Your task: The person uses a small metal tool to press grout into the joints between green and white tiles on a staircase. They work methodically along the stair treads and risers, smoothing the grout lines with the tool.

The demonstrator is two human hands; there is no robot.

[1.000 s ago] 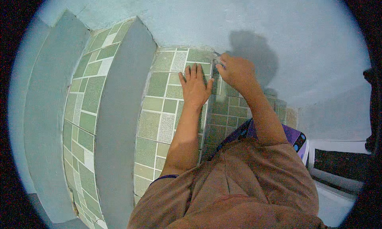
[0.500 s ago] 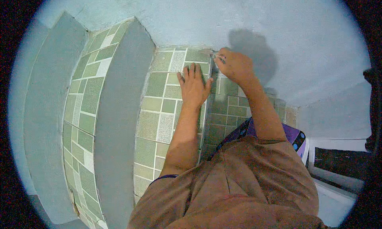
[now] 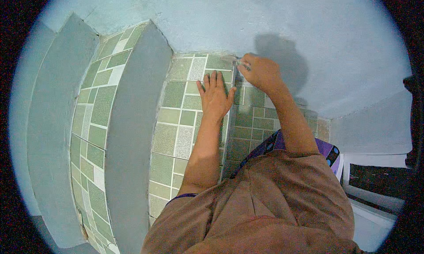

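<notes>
My left hand point(image 3: 215, 97) lies flat, fingers spread, on a green-and-white tiled step point(image 3: 170, 135). Up at the far end of that step, where its edge meets the wall, my right hand point(image 3: 264, 72) is closed in a pinch. Between its fingers is a small thin tool point(image 3: 241, 64) with a pale, patterned handle; its kind is too small to make out. The tool's tip reaches the tile corner beside the wall. Most of the handle is hidden by my fingers.
A pale blue wall point(image 3: 212, 20) runs along the far side. Leftward, grey risers point(image 3: 137, 95) alternate with another tiled tread point(image 3: 104, 104). A lower tiled surface point(image 3: 247, 117) lies right of the step edge, with purple patterned cloth point(image 3: 324, 149) near my body. A dark opening point(image 3: 375, 181) shows at right.
The right hand has turned very slightly at the tile corner, still holding the small tool. My left hand stays in the same place.
</notes>
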